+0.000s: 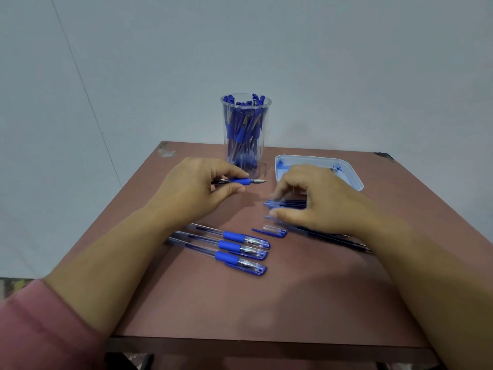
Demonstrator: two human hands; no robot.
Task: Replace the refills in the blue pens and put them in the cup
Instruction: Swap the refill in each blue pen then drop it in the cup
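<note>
While crosswise, pen [241, 181] tip rightward.

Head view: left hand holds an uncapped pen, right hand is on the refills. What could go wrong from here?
1. The uncapped pen in the left hand has its tip bare, pointing toward the right hand; ink could smear.
2. The loose cap lies near the right hand on the refills and could be swept away.
3. The cup looks crowded; pushing another pen in may tip it.
</note>
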